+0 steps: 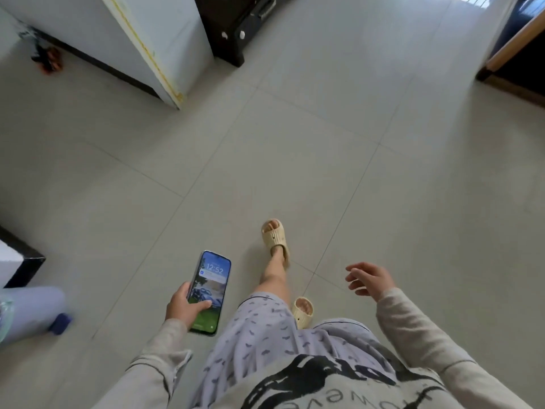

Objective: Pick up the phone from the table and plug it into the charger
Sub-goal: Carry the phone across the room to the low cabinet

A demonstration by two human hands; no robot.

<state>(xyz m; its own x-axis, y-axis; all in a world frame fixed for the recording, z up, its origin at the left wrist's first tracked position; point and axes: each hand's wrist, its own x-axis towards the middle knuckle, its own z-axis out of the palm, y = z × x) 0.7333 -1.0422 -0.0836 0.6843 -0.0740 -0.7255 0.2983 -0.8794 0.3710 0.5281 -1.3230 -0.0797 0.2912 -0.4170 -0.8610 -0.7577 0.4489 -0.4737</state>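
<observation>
My left hand (184,305) grips the phone (210,290) by its lower half, thumb lying across the lit screen, which shows a lock screen reading 12:52. The phone is held face up over the tiled floor at waist height. My right hand (370,278) hangs free at my side with the fingers spread and nothing in it. No charger or cable is visible in this view. Below me are my legs in patterned shorts and cream slippers (275,236), mid-step.
A white appliance (132,45) stands at the upper left beside a dark cabinet (236,28). A wooden door frame (513,45) is at the upper right. A dark-edged furniture corner (23,258) and another person's leg (32,311) are at the left. Grey floor tiles lie ahead.
</observation>
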